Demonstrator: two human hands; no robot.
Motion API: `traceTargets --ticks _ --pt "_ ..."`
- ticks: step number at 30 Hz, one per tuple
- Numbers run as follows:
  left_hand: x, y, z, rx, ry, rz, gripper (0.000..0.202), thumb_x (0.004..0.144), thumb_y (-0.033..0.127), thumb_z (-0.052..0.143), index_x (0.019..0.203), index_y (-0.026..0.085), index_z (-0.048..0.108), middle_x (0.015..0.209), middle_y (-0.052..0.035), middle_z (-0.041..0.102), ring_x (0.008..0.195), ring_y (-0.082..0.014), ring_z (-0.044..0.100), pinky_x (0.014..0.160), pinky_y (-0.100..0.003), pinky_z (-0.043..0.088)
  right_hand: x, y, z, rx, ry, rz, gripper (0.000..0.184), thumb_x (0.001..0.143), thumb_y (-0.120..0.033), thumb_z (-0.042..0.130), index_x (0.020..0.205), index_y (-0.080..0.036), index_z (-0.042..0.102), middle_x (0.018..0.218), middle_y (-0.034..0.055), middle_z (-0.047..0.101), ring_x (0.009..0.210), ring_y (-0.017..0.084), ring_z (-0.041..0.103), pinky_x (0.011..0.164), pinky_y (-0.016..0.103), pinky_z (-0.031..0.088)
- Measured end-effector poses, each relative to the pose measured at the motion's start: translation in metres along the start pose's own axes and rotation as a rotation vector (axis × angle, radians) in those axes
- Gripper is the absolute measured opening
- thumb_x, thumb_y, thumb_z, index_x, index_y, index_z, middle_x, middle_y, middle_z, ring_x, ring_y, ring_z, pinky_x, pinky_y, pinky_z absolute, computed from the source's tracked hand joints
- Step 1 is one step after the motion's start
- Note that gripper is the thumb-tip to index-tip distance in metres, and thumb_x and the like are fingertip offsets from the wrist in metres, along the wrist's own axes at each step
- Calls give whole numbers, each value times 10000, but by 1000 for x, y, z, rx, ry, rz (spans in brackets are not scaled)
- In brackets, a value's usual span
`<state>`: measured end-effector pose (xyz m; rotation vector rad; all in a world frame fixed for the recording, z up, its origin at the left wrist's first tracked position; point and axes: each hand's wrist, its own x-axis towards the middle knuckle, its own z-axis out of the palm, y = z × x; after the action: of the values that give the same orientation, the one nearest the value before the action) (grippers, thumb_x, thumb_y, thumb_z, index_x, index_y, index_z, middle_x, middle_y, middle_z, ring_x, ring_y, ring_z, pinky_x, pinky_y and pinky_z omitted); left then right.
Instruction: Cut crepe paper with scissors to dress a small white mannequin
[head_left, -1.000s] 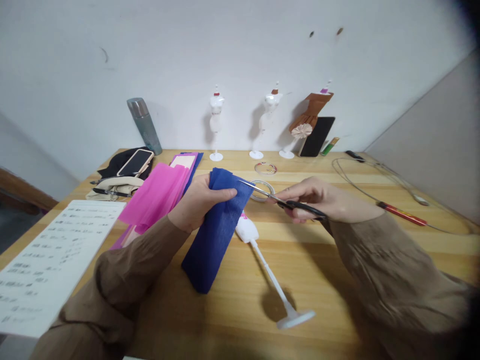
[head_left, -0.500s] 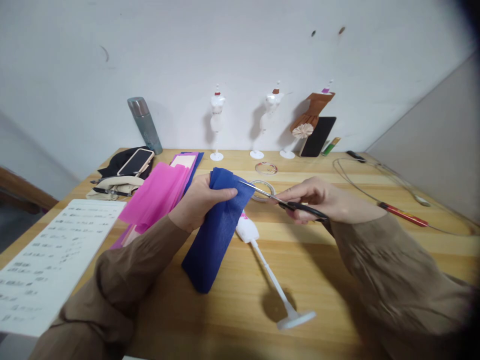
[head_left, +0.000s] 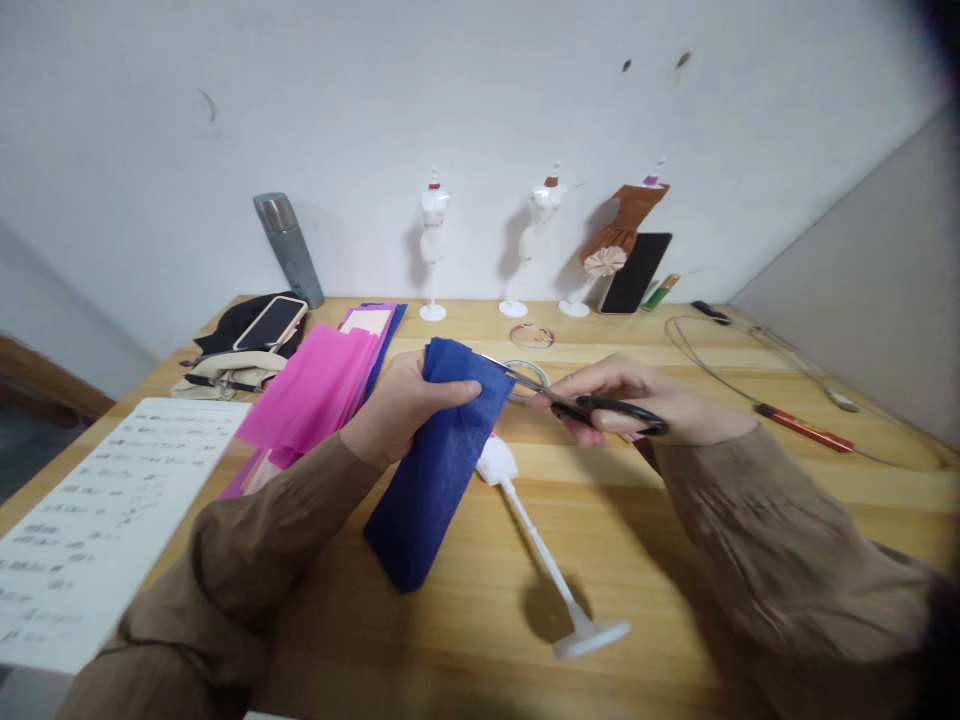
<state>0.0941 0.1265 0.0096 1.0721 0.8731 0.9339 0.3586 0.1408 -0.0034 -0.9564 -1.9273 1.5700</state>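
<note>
A folded strip of dark blue crepe paper or thin fabric [head_left: 439,480] hangs slantwise from my left hand [head_left: 405,405], pinched near its top with the thumb in front. My right hand [head_left: 630,400] grips a pair of black-handled scissors [head_left: 592,410]. Their metal blades reach the upper right edge of the blue strip, and part of them is hidden by it. Under the strip, a white mini dress form [head_left: 499,462] lies on its side on the table, its stand pointing toward me. The strip covers its upper end.
Pink sheets [head_left: 315,385] lie left of my left hand, beside a written paper [head_left: 97,500]. Behind are a phone [head_left: 271,325], a flask [head_left: 289,250], two white dress forms [head_left: 433,245] and one in brown [head_left: 626,215]. A red-handled tool with cable [head_left: 802,427] lies right.
The scissors have turned a little and their handles have spread apart. The blue strip's top corner has shifted slightly right; my left hand keeps its hold.
</note>
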Motion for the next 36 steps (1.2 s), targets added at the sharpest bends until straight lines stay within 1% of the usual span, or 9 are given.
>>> traceTargets --ticks 4,8,12,15,19,25,29,33,36 --pt "0 0 0 23 16 14 281 556 246 845 750 117 689 688 -20 676 616 -137 604 590 -248 470 1 3 0 22 -24 -26 634 698 -595 802 1093 -101 751 600 32 639 542 123 575 534 244 478" --pt "0 0 1 13 12 1 272 559 238 836 758 117 696 703 -29 688 626 -143 617 595 -252 486 2 5 1 36 -10 -40 609 711 -583 797 1101 -117 759 596 30 632 533 118 557 513 233 454" --pt "0 -1 0 7 16 -1 276 559 227 834 765 112 691 691 -30 686 608 -141 617 575 -249 492 4 5 2 36 -12 -12 608 698 -575 809 1103 -122 766 589 28 620 521 108 532 500 229 440" --pt "2 -2 -1 13 16 -1 277 567 232 832 766 109 685 670 -28 675 584 -141 610 552 -250 489 4 5 3 35 -6 9 597 700 -573 810 1107 -138 770 577 10 581 501 95 491 477 226 418" --pt "3 -3 -3 9 14 9 291 574 227 829 802 105 695 703 -37 688 609 -144 621 565 -250 496 4 6 3 32 -4 13 551 711 -557 810 1103 -170 777 569 -5 552 491 83 465 470 218 408" --pt "1 -3 -1 3 16 1 285 566 214 829 787 105 688 693 -33 685 603 -139 620 564 -246 493 3 4 2 11 -32 -13 534 718 -517 817 1114 -162 770 600 3 565 536 99 525 528 227 464" --pt "1 -2 0 -13 11 -4 285 559 217 834 775 104 687 679 -29 683 590 -136 616 554 -242 489 2 3 1 4 -22 -25 583 708 -560 808 1105 -135 768 632 42 635 558 126 577 540 242 481" --pt "2 -3 -1 -13 6 3 289 557 229 842 772 107 692 674 -26 681 585 -134 612 553 -241 484 2 4 1 8 -9 -17 586 697 -572 812 1090 -138 774 632 53 656 557 132 590 530 237 482" --pt "2 -3 -2 3 8 4 293 562 244 845 776 108 698 691 -32 687 602 -141 617 565 -246 485 3 4 2 11 3 -4 603 688 -580 815 1096 -137 773 621 37 633 544 119 570 513 229 473"
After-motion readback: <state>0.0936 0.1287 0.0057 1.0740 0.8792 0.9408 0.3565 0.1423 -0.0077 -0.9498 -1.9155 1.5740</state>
